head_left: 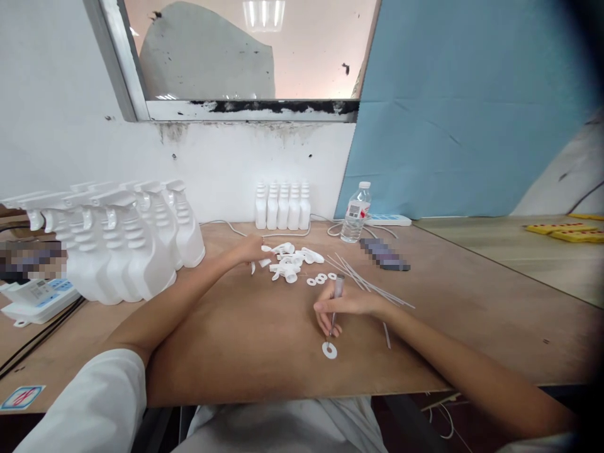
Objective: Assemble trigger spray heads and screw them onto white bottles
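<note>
My left hand [251, 250] is at the left edge of a pile of white spray trigger heads [287, 270]. Its fingers are curled around one trigger head, whose white parts show beside and below them; the grip is partly hidden. Nearer the table's front edge, my right hand [333, 306] is closed on a pair of metal tweezers [338, 288], held upright like a pen. The tweezers' tips point down at a flat white ring washer [324, 353] and appear to touch its upper edge. Several more ring washers [311, 282] lie between the pile and my right hand.
Thin white tubes [377, 289] lie beyond my right forearm. Large white spray bottles [141, 251] stand at left, and several small white bottles [283, 207] by the wall. A water bottle [355, 217], a blurred phone [384, 254] and a power strip [389, 219] are at back right.
</note>
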Demonstrator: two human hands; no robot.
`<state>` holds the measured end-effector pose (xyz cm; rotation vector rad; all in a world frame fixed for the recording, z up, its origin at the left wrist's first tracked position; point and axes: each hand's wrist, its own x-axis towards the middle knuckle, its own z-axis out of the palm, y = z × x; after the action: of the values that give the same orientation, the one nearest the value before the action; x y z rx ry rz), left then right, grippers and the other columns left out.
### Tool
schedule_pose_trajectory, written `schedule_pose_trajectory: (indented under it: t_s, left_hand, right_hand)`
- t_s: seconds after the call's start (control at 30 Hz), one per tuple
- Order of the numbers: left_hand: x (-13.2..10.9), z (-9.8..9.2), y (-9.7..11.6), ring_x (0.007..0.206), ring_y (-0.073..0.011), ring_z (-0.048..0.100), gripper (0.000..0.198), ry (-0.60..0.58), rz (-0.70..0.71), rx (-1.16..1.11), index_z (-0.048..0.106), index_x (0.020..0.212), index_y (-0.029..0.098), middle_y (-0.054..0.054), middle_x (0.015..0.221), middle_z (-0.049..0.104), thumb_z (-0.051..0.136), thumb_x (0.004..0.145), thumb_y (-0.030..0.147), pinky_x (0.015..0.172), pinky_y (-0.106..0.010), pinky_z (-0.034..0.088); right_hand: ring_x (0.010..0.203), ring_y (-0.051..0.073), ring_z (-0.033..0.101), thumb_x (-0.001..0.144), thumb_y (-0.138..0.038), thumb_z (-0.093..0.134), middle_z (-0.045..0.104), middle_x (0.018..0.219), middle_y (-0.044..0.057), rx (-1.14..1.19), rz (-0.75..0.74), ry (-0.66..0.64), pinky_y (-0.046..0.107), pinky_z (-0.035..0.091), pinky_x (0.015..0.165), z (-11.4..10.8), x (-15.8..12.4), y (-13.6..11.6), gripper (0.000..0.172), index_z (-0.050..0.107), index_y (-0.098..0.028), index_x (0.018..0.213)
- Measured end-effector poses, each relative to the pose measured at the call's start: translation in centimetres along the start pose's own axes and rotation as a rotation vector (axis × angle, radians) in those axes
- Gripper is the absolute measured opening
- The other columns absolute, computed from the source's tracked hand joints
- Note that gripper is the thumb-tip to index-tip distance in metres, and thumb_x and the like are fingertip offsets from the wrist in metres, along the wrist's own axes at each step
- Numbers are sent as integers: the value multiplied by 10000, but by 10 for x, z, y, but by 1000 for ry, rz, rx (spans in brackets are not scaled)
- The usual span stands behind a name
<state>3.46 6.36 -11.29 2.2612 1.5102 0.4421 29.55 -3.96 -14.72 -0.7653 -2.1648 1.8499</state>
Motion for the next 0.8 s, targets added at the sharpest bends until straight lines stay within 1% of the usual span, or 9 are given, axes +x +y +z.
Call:
schedule_pose_trajectory:
  t_s: [0.13,0.2,0.27,0.33,0.4,0.5,0.6,0.7,0.8]
  left_hand:
    - [3,3,-6,463,-162,564,373,-72,-66,34,621,800,134,-56,615,649,637,793,506,478,-235,362]
    - [4,4,-7,513,-170,594,381,-93,-63,40,620,922,124,-65,686,684,583,837,494,507,-239,384]
    - [5,5,-6,582,-177,624,382,-113,-37,39,622,970,123,-71,753,706,547,863,481,537,-238,400]
    - [5,5,-5,682,-189,649,386,-130,2,44,645,944,133,-68,804,714,533,869,494,578,-234,411]
    - [4,3,-3,768,-208,656,401,-134,39,58,668,911,141,-62,827,715,539,858,517,616,-235,418]
    - [1,-5,3,873,-244,654,434,-94,50,81,660,1044,142,-75,932,713,562,838,510,694,-262,448]
    - [-8,-30,8,1051,-264,609,432,92,83,113,621,1140,153,-107,1170,647,561,846,463,881,-318,451]
    - [-22,-71,8,1154,-282,550,334,433,150,204,648,1048,169,-106,1252,587,566,852,426,1018,-394,397]
    - [-40,-113,-1,1215,-323,488,310,756,83,279,660,1021,191,-117,1302,535,561,865,439,1059,-470,352]
  right_hand:
    - [480,111,557,864,-581,547,659,610,72,-214,2,372,238,438,503,-9,0,5,551,632,-119,575]
    - [470,108,510,887,-574,496,590,531,30,-402,2,618,246,391,511,-15,0,8,551,603,-140,563]
    - [472,106,455,910,-529,460,505,484,0,-631,-40,815,258,335,522,-19,1,11,531,552,-156,543]
    - [487,106,418,925,-476,441,462,487,-7,-799,-110,906,272,297,534,-21,1,14,513,490,-162,522]
    - [496,105,402,936,-438,430,449,500,-6,-866,-167,928,279,285,545,-21,1,17,505,446,-163,514]
    - [491,96,362,945,-406,431,400,493,-15,-892,-234,939,275,272,538,-18,2,19,491,405,-163,518]
    - [491,89,327,948,-387,432,367,493,-23,-896,-290,934,266,260,524,-16,3,20,482,382,-165,524]
    - [483,86,316,946,-375,436,354,484,-27,-895,-315,936,263,259,520,-16,3,21,488,362,-166,512]
    - [468,85,335,944,-363,437,367,475,-27,-891,-320,941,259,268,515,-16,4,21,484,375,-167,506]
